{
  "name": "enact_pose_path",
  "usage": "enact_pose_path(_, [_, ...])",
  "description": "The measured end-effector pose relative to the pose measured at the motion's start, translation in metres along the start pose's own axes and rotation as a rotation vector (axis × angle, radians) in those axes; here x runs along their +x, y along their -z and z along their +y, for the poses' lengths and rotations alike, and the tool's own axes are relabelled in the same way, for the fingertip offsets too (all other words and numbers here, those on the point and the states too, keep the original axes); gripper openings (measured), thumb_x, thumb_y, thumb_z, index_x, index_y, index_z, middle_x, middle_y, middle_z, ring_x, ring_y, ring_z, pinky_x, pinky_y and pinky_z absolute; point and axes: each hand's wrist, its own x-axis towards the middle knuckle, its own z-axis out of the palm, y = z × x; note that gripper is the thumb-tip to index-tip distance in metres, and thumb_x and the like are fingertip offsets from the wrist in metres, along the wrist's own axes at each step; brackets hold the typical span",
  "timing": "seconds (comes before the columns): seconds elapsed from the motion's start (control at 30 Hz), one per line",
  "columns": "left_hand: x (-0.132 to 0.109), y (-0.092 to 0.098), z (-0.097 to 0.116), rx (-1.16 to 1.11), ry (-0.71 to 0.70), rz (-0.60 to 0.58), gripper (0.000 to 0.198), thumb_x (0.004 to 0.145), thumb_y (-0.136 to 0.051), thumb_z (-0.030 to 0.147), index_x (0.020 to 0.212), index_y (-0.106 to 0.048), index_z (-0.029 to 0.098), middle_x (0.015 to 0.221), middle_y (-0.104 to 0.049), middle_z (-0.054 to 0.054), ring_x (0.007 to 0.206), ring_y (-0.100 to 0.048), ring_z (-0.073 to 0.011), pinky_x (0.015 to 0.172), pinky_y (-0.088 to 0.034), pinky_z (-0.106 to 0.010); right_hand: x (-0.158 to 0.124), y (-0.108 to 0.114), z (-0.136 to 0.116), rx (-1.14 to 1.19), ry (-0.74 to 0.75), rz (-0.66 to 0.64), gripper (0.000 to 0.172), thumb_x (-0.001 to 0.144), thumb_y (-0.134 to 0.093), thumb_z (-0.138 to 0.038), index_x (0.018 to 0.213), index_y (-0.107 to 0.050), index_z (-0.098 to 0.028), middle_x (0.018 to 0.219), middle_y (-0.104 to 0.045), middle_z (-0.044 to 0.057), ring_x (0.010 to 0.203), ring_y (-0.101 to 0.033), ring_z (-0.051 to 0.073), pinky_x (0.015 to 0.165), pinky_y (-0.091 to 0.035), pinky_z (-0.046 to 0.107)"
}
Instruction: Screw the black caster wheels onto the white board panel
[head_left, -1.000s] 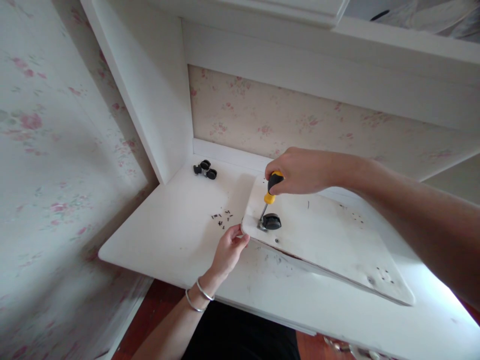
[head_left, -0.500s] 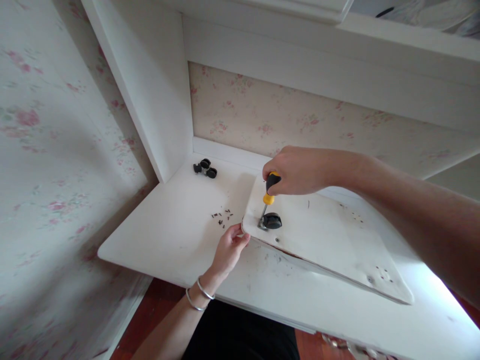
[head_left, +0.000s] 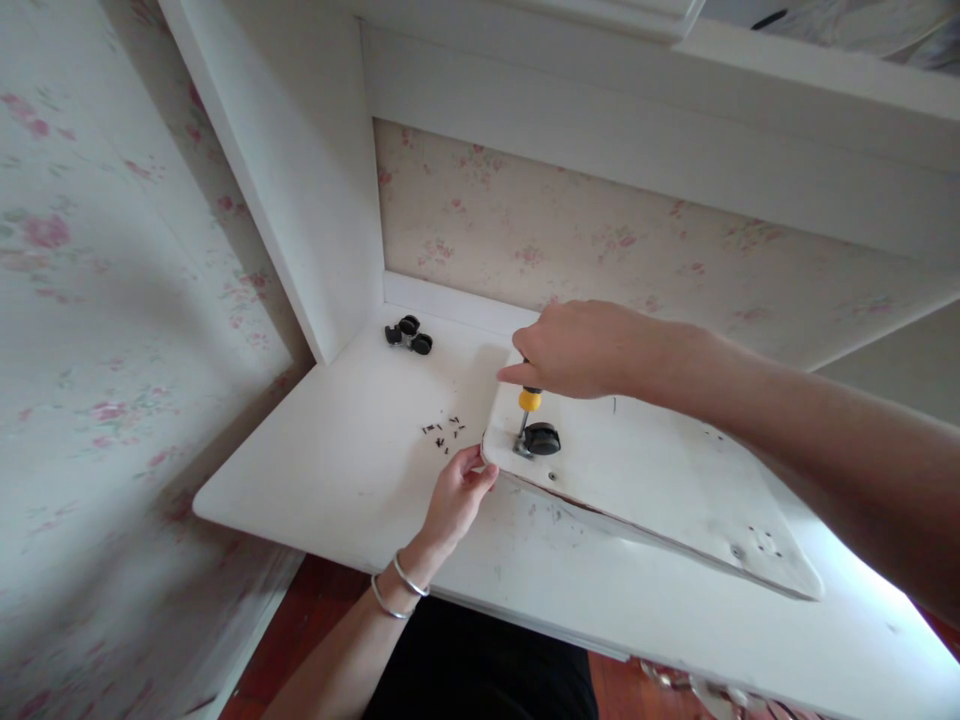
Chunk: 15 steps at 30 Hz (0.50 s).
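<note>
My right hand (head_left: 574, 350) is wrapped round a screwdriver (head_left: 530, 400) with a yellow and black handle, its index finger pointing left. The shaft slopes down to the metal plate of a black caster wheel (head_left: 541, 439). That caster sits near the left corner of a white board (head_left: 637, 480); the screw under the tip is too small to make out. With thumb and fingers, my left hand (head_left: 457, 500) grips the board's left front corner. Several small dark screws (head_left: 442, 432) lie scattered left of the board.
Loose black casters (head_left: 409, 335) stand in a cluster at the back left of the white desktop (head_left: 300, 470). A white upright panel (head_left: 292, 180) rises behind them. Floral wallpaper covers the wall (head_left: 67, 400) at left. Screw holes (head_left: 765, 541) mark the board's right end.
My right hand has turned on the screwdriver handle and shifted slightly left and down; its index finger now sticks out. My left hand has stayed on the board's corner.
</note>
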Motion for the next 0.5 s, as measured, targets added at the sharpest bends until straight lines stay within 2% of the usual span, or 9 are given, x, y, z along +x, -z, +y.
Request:
enact_pose_path(0.1, [0.0, -0.001, 0.001, -0.015, 0.0, 0.0, 0.048, 0.082, -0.071, 0.047, 0.118, -0.065, 0.016, 0.106, -0.071, -0.009, 0.071, -0.057, -0.0146, 0.063, -0.044, -0.027, -0.004, -0.004, 0.004, 0.155, 0.064, 0.024, 0.054, 0.093, -0.04, -0.062, 0.126, -0.057, -0.022, 0.114, -0.067, 0.016, 0.084, -0.065, 0.03, 0.065, -0.043, 0.04])
enact_pose_path(0.17, [-0.001, -0.002, 0.002, -0.023, 0.0, -0.003, 0.047, 0.082, -0.071, 0.046, 0.117, -0.065, 0.015, 0.106, -0.071, -0.01, 0.07, -0.057, -0.0143, 0.063, -0.044, -0.027, -0.009, -0.005, 0.007, 0.287, 0.168, 0.005, 0.042, 0.095, -0.042, -0.048, 0.129, -0.052, -0.025, 0.129, -0.061, 0.012, 0.085, -0.064, 0.024, 0.067, -0.044, 0.037])
enact_pose_path(0.2, [-0.001, -0.002, 0.003, -0.024, 0.0, -0.003, 0.047, 0.082, -0.071, 0.046, 0.116, -0.066, 0.014, 0.106, -0.071, -0.01, 0.07, -0.056, -0.0141, 0.063, -0.044, -0.027, -0.011, -0.006, 0.008, 0.328, 0.209, -0.006, 0.036, 0.095, -0.044, -0.04, 0.127, -0.052, -0.026, 0.129, -0.061, 0.011, 0.084, -0.064, 0.022, 0.068, -0.043, 0.036])
enact_pose_path(0.27, [-0.001, -0.003, 0.004, -0.022, 0.0, 0.004, 0.046, 0.082, -0.071, 0.046, 0.115, -0.066, 0.014, 0.104, -0.071, -0.01, 0.068, -0.056, -0.0135, 0.062, -0.043, -0.027, -0.015, -0.006, 0.007, 0.33, 0.227, -0.007, 0.029, 0.094, -0.046, -0.032, 0.121, -0.054, -0.025, 0.116, -0.066, 0.008, 0.082, -0.063, 0.02, 0.065, -0.041, 0.033])
enact_pose_path(0.33, [-0.001, -0.003, 0.005, -0.022, -0.002, 0.006, 0.045, 0.082, -0.071, 0.045, 0.114, -0.066, 0.014, 0.103, -0.071, -0.009, 0.067, -0.055, -0.0133, 0.063, -0.044, -0.027, -0.016, -0.005, 0.005, 0.228, 0.15, 0.033, 0.027, 0.096, -0.045, -0.039, 0.115, -0.056, -0.023, 0.099, -0.069, 0.01, 0.078, -0.063, 0.023, 0.061, -0.038, 0.032])
enact_pose_path(0.37, [-0.001, -0.003, 0.005, -0.024, -0.001, 0.005, 0.045, 0.082, -0.071, 0.045, 0.114, -0.066, 0.014, 0.103, -0.071, -0.009, 0.068, -0.056, -0.0135, 0.064, -0.045, -0.027, -0.016, -0.005, 0.004, 0.158, 0.099, 0.058, 0.032, 0.097, -0.043, -0.045, 0.113, -0.058, -0.021, 0.093, -0.07, 0.011, 0.076, -0.063, 0.024, 0.059, -0.036, 0.033])
enact_pose_path(0.43, [-0.001, -0.003, 0.005, -0.03, 0.005, 0.001, 0.045, 0.082, -0.071, 0.045, 0.115, -0.066, 0.014, 0.105, -0.071, -0.01, 0.07, -0.057, -0.0141, 0.066, -0.046, -0.028, -0.014, -0.005, 0.003, 0.024, 0.011, 0.096, 0.046, 0.097, -0.038, -0.057, 0.109, -0.061, -0.019, 0.085, -0.069, 0.013, 0.075, -0.064, 0.027, 0.058, -0.035, 0.034])
enact_pose_path(0.5, [-0.001, -0.003, 0.004, -0.037, 0.009, 0.0, 0.046, 0.082, -0.072, 0.044, 0.116, -0.066, 0.014, 0.105, -0.071, -0.01, 0.071, -0.057, -0.0145, 0.066, -0.046, -0.028, -0.012, -0.006, 0.004, -0.052, -0.037, 0.108, 0.052, 0.097, -0.034, -0.061, 0.108, -0.062, -0.019, 0.085, -0.07, 0.014, 0.078, -0.066, 0.03, 0.059, -0.036, 0.034])
